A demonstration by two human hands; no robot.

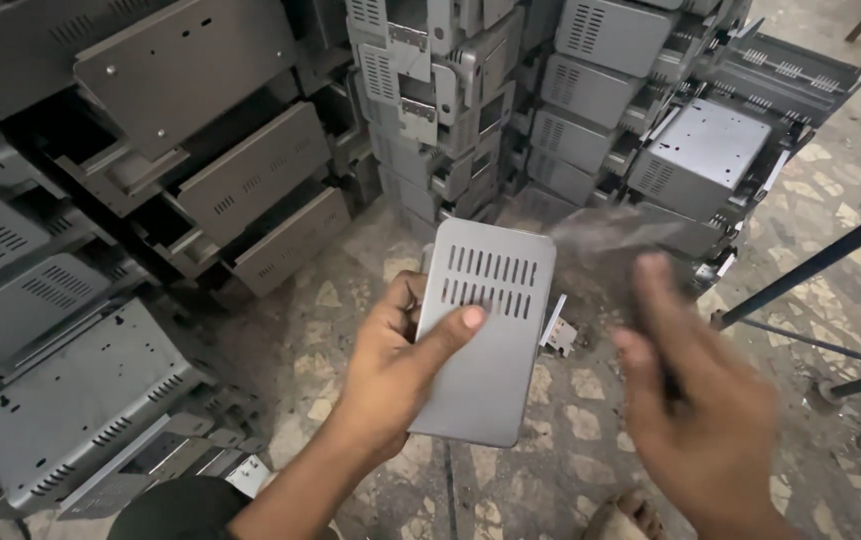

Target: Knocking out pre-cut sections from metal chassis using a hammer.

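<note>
A grey metal casing (487,335) with two rows of vent slots is sitting upright at frame centre, above the mottled floor (590,400). The left hand (390,365) is gripping it from seven o'clock, thumb pressing across its face. At four o'clock the right hand (695,400) is hovering just beside it, blurred, fingers loosely spread. Stacks of similar casings (200,170) are piling up from nine to one o'clock.

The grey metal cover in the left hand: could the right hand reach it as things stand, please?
Probably yes: the right hand hangs blurred just beside the grey metal cover, which the left hand holds up with nothing between them.
</note>
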